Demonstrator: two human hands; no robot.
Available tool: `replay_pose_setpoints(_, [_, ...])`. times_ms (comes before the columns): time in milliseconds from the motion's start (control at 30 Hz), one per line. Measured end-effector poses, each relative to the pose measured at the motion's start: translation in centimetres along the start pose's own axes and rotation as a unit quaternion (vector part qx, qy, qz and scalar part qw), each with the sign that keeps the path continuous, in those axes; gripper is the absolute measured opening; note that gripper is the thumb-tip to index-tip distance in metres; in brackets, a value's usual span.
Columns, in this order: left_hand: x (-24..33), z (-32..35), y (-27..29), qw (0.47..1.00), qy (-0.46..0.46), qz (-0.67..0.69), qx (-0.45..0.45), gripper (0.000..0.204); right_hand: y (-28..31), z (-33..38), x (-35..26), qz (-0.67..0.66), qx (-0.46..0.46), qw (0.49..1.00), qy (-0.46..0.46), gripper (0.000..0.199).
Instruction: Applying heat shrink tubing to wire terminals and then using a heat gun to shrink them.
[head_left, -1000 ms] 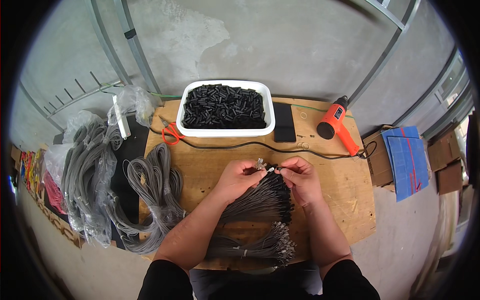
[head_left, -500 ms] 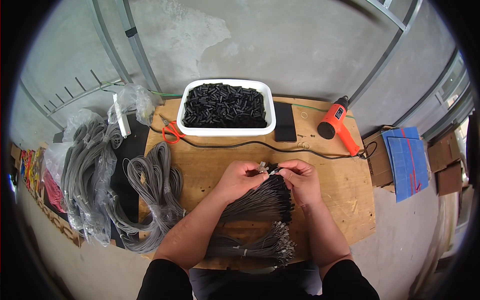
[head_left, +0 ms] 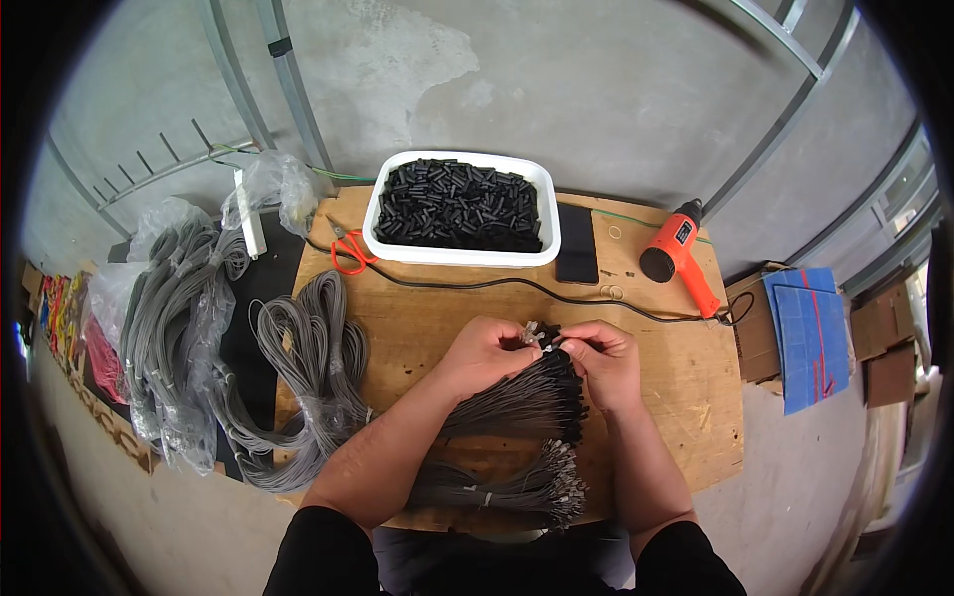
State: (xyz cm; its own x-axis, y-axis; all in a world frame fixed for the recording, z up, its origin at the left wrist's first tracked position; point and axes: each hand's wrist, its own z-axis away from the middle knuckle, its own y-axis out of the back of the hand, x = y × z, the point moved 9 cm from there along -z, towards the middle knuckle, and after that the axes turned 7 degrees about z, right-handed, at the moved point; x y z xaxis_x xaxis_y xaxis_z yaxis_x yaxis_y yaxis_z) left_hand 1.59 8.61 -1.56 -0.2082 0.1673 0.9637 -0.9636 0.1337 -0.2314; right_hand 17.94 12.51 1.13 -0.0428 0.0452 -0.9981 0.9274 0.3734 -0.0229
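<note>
Two bare hands meet over a wooden board [head_left: 437,328]; the left hand [head_left: 487,353] and right hand [head_left: 604,360] both pinch the metal-tipped end of one grey cable [head_left: 537,336], above a fanned cable bundle [head_left: 517,402]; behind sits a white tray of black sleeves [head_left: 459,204], an orange heat gun [head_left: 678,253] to its right

Both hands [head_left: 547,358] on cable bundle [head_left: 517,402]

You work over a wooden surface [head_left: 686,397] set on a grey concrete floor [head_left: 556,89], in even daylight; metal bars [head_left: 288,89] cross it, and cardboard boxes [head_left: 884,348] lie at your right.
</note>
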Motion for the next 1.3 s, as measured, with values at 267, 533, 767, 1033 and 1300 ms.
replay_pose_setpoints(267, [0.4,0.0,-0.1,0.999,-0.015,-0.037,-0.004,0.007,-0.1,-0.1,0.4,-0.016,-0.009,1.000,-0.002,0.009])
replay_pose_setpoints(533, [0.9,0.2,-0.7,1.000,-0.003,0.002,-0.021,0.009,0.0,-0.2,0.5,-0.013,-0.008,1.000,-0.006,0.007])
replay_pose_setpoints(767, [0.1,0.2,0.0,0.999,0.016,0.036,-0.009,0.011,0.7,-0.4,0.8,-0.064,0.008,0.998,-0.017,0.006])
replay_pose_setpoints(1033, [0.6,0.3,0.2,1.000,0.008,0.006,0.006,0.011,0.1,-0.3,2.0,-0.200,-0.041,0.972,-0.115,0.016])
replay_pose_setpoints(1300, [0.5,0.1,0.0,1.000,-0.018,-0.025,-0.002,0.008,-1.0,0.2,2.4,-0.214,-0.079,0.961,-0.158,0.013])
